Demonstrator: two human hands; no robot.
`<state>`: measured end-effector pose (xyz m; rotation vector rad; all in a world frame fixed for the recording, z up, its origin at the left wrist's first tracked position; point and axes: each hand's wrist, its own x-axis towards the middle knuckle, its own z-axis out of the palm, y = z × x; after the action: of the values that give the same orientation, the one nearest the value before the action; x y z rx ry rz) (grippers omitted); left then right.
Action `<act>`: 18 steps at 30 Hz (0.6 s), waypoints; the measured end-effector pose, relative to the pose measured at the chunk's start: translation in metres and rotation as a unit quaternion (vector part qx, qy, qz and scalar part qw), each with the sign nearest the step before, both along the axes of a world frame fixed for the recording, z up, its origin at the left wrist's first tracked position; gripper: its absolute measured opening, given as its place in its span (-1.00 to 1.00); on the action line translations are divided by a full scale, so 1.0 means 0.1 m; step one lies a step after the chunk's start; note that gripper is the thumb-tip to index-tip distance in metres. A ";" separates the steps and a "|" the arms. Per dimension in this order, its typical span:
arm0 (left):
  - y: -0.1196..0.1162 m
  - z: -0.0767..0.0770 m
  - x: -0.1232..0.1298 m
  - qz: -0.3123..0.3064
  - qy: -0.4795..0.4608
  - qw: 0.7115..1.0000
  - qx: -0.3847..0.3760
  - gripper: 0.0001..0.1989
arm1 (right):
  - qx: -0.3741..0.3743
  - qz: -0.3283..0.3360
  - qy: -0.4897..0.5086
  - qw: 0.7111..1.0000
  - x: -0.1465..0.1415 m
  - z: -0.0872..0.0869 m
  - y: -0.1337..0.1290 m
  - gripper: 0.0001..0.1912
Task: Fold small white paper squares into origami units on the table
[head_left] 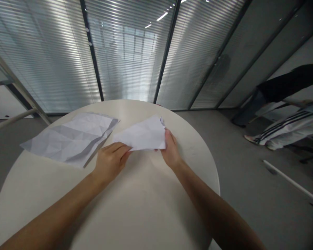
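A folded, creased white paper (143, 134) is held between my two hands above the round white table. My left hand (111, 160) pinches its lower left edge, with the fingers pressed together. At its right end, my right hand (170, 147) grips the paper with the thumb on top; the other fingers are mostly hidden beneath. To the left lie crumpled white sheets (70, 137), overlapping one another and not touched by either hand.
The round white table (146, 208) fills the middle. Behind it stand glass panels with blinds (130, 62). A metal frame (23, 92) is at the left. Two people (289, 128) are partly visible at the right, near a white bar (292, 182) low over the floor.
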<state>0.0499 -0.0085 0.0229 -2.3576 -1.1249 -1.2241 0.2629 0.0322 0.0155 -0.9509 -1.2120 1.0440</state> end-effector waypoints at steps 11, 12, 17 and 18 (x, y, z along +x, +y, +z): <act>-0.11 0.22 0.08 -0.005 -0.378 0.884 -0.274 -0.65 | 0.114 0.251 -0.111 0.955 -0.60 0.00 -0.58 0.41; -0.11 0.23 0.07 -0.007 -0.389 0.877 -0.282 -0.63 | 0.112 0.263 -0.097 0.953 -0.64 0.00 -0.59 0.42; -0.11 0.27 0.03 -0.057 -0.477 0.795 -0.370 -0.55 | 0.124 0.255 -0.089 0.955 -0.79 0.02 -0.66 0.41; -0.11 0.29 0.01 -0.070 -0.492 0.778 -0.384 -0.53 | 0.124 0.247 -0.094 0.956 -0.82 0.02 -0.67 0.36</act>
<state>0.0512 -0.0191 0.0518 -2.2366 -2.0936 -2.6232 0.1813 -0.0344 0.0179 -0.5684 -1.7523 1.1670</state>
